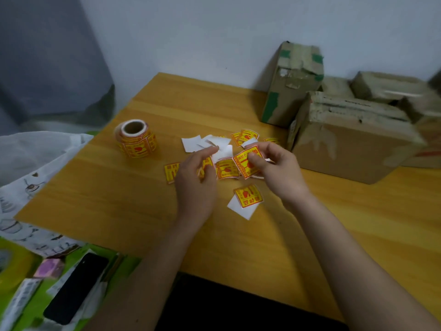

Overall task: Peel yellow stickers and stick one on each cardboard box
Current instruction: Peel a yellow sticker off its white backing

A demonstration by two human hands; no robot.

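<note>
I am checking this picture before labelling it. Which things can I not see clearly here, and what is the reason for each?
- Head view: the printed text on the sticker pinched by the right hand is too blurred and small to read.
- The left hand covers part of the loose stickers beneath it.
- The cardboard boxes at the right are blurred and cut off by the frame edge; their number is uncertain.
- The sticker roll shows one side only.

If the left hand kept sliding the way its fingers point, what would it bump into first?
Probably the white backing papers. The left hand points away from the person and slightly right, with its fingertips right at that pile on the yellow wooden table. Depth is hard to judge, so it may pass just above them.
</note>
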